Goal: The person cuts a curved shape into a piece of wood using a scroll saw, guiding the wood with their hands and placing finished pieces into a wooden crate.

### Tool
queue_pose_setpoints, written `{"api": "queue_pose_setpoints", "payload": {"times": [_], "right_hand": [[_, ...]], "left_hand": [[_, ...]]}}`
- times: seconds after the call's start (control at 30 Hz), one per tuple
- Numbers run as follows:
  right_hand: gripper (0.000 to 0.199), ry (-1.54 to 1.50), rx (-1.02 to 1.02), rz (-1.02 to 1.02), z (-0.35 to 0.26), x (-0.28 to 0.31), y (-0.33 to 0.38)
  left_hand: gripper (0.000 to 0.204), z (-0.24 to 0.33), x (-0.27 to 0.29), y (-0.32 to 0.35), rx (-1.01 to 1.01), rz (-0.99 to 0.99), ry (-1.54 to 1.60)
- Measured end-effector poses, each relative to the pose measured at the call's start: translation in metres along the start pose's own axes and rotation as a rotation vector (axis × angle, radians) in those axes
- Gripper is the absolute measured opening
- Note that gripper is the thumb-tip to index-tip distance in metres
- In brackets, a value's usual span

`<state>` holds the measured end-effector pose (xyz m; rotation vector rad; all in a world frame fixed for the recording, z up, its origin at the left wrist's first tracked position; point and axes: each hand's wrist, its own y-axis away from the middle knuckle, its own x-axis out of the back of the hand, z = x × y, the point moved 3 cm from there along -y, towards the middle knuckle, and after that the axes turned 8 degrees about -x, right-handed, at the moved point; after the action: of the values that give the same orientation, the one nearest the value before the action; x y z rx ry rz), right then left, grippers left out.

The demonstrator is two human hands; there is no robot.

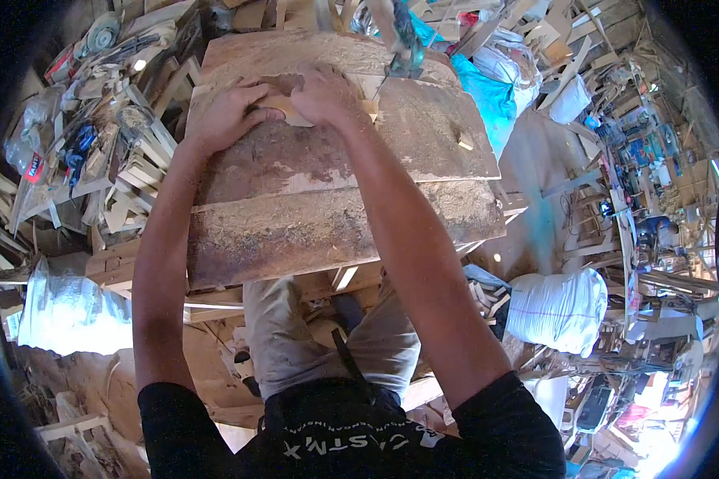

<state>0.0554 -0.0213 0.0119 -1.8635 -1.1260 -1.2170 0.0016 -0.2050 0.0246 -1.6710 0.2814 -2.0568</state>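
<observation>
Both of my hands are at the far part of a dusty wooden worktable (295,172). My left hand (236,116) is closed on the left end of a small pale curved piece of wood (295,116), thumb along its near edge. Over the right end of that piece my right hand (325,92) is bent, its fingertips hidden behind the hand. The wood lies low against the tabletop. Just beyond and to the right of my right hand, a grey-green metal machine part (406,52) comes down toward the table.
Small wood offcuts (465,141) and sawdust lie on the table. Stacked wood scraps (140,172) crowd the left side. A blue plastic sheet (487,96) hangs at the far right corner, and a full white sack (558,310) stands on the floor at right.
</observation>
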Motion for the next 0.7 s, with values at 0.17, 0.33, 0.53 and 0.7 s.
{"api": "queue_pose_setpoints", "payload": {"times": [0.17, 0.33, 0.53, 0.7], "right_hand": [[0.067, 0.043, 0.01, 0.01, -0.005, 0.003, 0.001], [0.064, 0.043, -0.018, -0.012, -0.003, 0.004, -0.001], [0.075, -0.033, -0.005, -0.034, 0.001, 0.001, -0.01], [0.069, 0.027, -0.004, -0.064, -0.009, 0.012, 0.002]], "left_hand": [[0.048, -0.005, -0.001, 0.001, 0.019, -0.036, -0.017], [0.049, -0.006, -0.003, 0.002, 0.027, -0.015, 0.022], [0.052, -0.005, -0.001, -0.001, 0.05, -0.043, -0.024], [0.054, 0.003, 0.003, 0.001, 0.111, -0.045, -0.016]]}}
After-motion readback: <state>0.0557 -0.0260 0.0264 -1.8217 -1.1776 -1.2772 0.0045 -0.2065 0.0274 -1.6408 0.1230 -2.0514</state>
